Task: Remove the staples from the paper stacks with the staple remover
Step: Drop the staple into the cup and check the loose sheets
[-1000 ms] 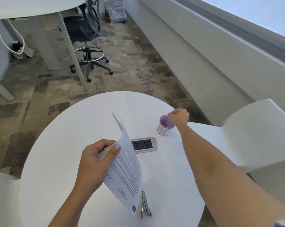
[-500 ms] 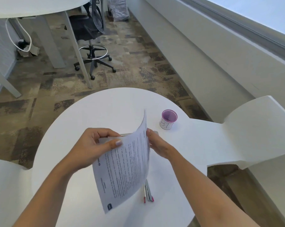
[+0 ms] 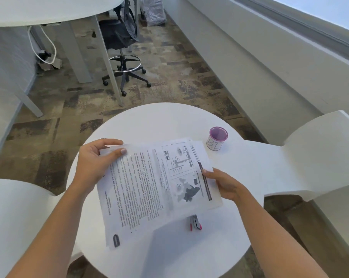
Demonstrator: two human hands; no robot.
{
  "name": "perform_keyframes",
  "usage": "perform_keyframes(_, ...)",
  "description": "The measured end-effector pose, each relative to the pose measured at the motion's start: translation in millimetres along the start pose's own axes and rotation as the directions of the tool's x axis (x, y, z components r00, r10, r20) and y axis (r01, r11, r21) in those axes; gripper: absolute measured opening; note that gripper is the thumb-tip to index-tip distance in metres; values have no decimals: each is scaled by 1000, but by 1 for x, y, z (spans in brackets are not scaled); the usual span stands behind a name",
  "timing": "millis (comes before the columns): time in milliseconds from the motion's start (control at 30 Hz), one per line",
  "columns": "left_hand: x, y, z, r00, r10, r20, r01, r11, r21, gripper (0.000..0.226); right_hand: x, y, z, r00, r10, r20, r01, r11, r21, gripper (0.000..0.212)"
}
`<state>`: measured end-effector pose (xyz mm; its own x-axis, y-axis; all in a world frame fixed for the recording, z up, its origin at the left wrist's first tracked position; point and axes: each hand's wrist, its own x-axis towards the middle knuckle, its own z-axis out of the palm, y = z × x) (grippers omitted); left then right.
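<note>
A printed paper stack (image 3: 149,183) with text and a wind diagram is held flat above the round white table (image 3: 169,121). My left hand (image 3: 95,161) pinches its far left corner. My right hand (image 3: 225,185) grips the right edge with the thumb on top. The staple remover (image 3: 195,222), grey with pink tips, lies on the table just under the paper's near edge, partly hidden. No staple is visible on the sheets.
A small purple-rimmed cup (image 3: 217,138) labelled on its side stands at the table's right. White chairs sit at the right (image 3: 310,149) and left (image 3: 15,217). Beyond are a black office stool (image 3: 123,37) and another white table (image 3: 49,11).
My right hand left the purple cup and took the paper's right edge. The stack swung from upright to flat, now covering the grey device that lay on the table.
</note>
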<state>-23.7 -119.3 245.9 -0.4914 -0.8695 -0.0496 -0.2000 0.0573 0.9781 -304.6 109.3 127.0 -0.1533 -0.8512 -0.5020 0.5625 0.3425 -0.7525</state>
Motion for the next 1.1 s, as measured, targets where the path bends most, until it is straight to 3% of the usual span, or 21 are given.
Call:
perform_keyframes(100, 2, -18, -2, 995, -70, -75, 67, 997, -36, 29, -5, 12, 11, 998, -22, -62, 21, 999, -28, 39)
perform_keyframes(200, 6, -34, -5, 961, -237, -140, 216, 964, -153, 47, -11, 18, 22, 984, -74, -162, 71, 997, -27, 46)
perform_keyframes(300, 1, -49, -8, 920, -392, 7, 372, 867, -331, 48, -18, 24, 28, 971, -116, -211, 118, 993, -1, 45)
perform_keyframes(400, -14, -64, -6, 906, -392, 161, 422, 870, -255, 44, -27, 30, 35, 967, -138, -216, 141, 990, -3, 44)
perform_keyframes(500, -24, -77, 0, 905, -366, 215, 407, 893, -193, 50, -34, 37, 43, 975, -112, -194, 109, 994, -24, 38)
perform_keyframes(633, -30, -85, 11, 889, -375, 263, 424, 891, -161, 50, -33, 48, 60, 980, -93, -177, 58, 980, -189, 40)
perform_keyframes(800, -27, -102, 6, 922, -376, 90, 386, 912, -142, 28, -28, 63, 81, 925, -205, -320, 105, 947, -303, 24)
perform_keyframes(933, -30, -125, -7, 943, -324, -79, 307, 935, -176, 17, -23, 87, 102, 838, -341, -425, 216, 924, -316, 10)
perform_keyframes(1100, -42, -155, -11, 933, -262, -248, 194, 944, -268, 17, -17, 122, 127, 820, -393, -417, 263, 905, -335, 11)
